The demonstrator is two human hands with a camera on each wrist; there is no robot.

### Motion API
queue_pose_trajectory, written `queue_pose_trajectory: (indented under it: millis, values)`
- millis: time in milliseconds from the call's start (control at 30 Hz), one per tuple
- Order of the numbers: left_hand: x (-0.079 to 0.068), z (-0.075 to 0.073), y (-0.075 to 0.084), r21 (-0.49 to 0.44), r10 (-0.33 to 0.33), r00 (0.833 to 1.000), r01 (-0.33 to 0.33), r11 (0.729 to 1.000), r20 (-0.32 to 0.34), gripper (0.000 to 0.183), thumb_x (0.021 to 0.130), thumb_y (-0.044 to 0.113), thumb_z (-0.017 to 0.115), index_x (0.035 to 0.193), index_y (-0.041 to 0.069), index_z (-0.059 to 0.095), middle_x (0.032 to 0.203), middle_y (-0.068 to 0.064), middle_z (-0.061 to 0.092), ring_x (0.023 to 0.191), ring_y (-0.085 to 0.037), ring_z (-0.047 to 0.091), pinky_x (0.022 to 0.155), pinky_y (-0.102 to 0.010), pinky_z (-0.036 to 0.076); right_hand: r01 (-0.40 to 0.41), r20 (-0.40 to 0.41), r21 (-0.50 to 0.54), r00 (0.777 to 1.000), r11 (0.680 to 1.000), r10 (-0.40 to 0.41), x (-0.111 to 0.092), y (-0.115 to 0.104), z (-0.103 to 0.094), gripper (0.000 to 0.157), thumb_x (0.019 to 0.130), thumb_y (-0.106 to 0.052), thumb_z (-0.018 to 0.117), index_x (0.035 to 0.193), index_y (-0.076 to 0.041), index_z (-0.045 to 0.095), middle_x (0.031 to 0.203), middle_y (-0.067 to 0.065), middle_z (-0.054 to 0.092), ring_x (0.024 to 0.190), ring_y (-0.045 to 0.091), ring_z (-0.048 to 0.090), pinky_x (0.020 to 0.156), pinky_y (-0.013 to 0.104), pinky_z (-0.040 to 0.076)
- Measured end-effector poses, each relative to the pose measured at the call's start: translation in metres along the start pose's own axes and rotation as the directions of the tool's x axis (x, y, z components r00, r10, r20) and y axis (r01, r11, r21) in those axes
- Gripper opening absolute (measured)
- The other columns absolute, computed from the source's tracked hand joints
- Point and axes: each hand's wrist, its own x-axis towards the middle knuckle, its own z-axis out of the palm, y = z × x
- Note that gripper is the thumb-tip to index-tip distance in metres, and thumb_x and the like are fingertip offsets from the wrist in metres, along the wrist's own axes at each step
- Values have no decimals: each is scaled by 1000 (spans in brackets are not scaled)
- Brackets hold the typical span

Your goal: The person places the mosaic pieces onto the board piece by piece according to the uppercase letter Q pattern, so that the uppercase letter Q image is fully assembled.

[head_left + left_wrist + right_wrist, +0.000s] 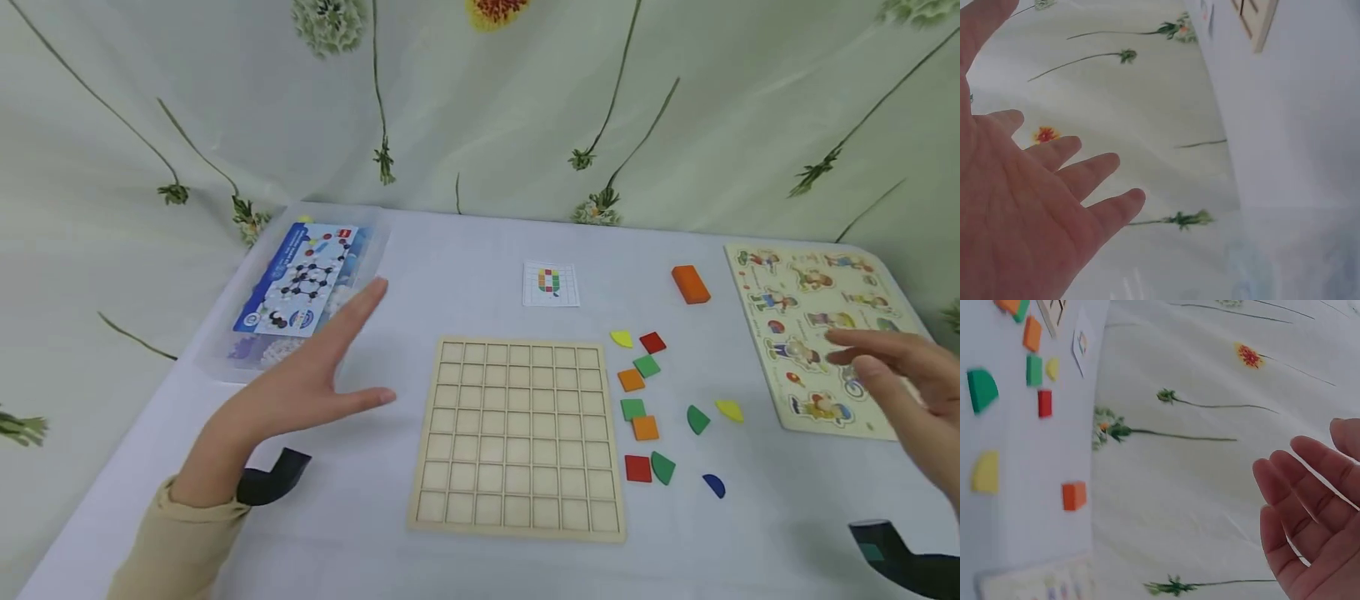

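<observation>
My left hand [311, 379] hovers in front of the clear plastic box [217, 358], thumb and fingers spread and nothing held; its bare palm [1016, 219] shows in the left wrist view. On the right, my right hand [900, 375] hangs over the picture puzzle board [757, 333], fingers loosely bent and holding nothing. Between the hands lies a square wooden grid board [517, 437] with bare cells. Along its right side are scattered small flat pieces, among them a red square [638, 468], an orange square [645, 428], a green quarter-circle [697, 419] and a dark blue half-circle [715, 485].
A small pattern card [551, 285] lies behind the grid board. An orange block [690, 284] stands left of the puzzle board. The box at the left has a blue printed sheet [300, 279] on it. Flower-printed cloth [487, 108] hangs along the table's back edge.
</observation>
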Motion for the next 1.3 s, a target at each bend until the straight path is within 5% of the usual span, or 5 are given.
queue_pose_trajectory:
  millis: [100, 233, 600, 900, 1300]
  values:
    - [6, 23, -12, -45, 28, 996, -24, 999, 90, 104, 78, 46, 73, 150, 35, -1, 155, 7, -1, 140, -17, 2, 106, -52, 17, -142, 58, 174, 989, 974, 134, -8, 1, 23, 25, 95, 4, 50, 117, 3, 60, 105, -13, 60, 96, 5, 53, 84, 10, 36]
    - [9, 45, -28, -62, 34, 975, -21, 998, 219, 109, 75, 47, 75, 150, 32, -2, 156, -3, -4, 140, -22, 0, 106, -51, 16, -275, 189, 213, 953, 938, 237, -15, 2, 47, 23, 96, -5, 52, 117, 2, 60, 104, -6, 65, 89, 7, 58, 74, 11, 42]
    - [12, 67, -47, 41, 81, 946, -99, 994, 312, 118, 66, 55, 77, 152, 16, 6, 154, -16, -2, 137, -37, -10, 104, -58, -2, -452, 459, 351, 846, 820, 271, -29, 7, 90, 26, 94, -8, 58, 117, 4, 59, 102, 1, 67, 78, 14, 60, 66, 21, 48]
    - [10, 74, -47, 89, 80, 945, -113, 990, 316, 120, 61, 56, 80, 151, 12, 14, 155, -13, -3, 137, -33, -15, 104, -57, -5, -345, 627, 337, 776, 876, 65, -37, 18, 101, 26, 85, -2, 67, 111, -2, 65, 96, 5, 63, 74, 14, 50, 59, 23, 44]
    - [10, 74, -46, 127, 69, 945, -115, 985, 321, 117, 63, 60, 77, 151, 15, 15, 155, -12, -4, 137, -33, -16, 105, -55, -5, -161, 617, 272, 785, 949, -44, -41, 18, 103, 35, 73, -7, 79, 106, -15, 70, 88, -6, 55, 69, 11, 44, 53, 24, 37]
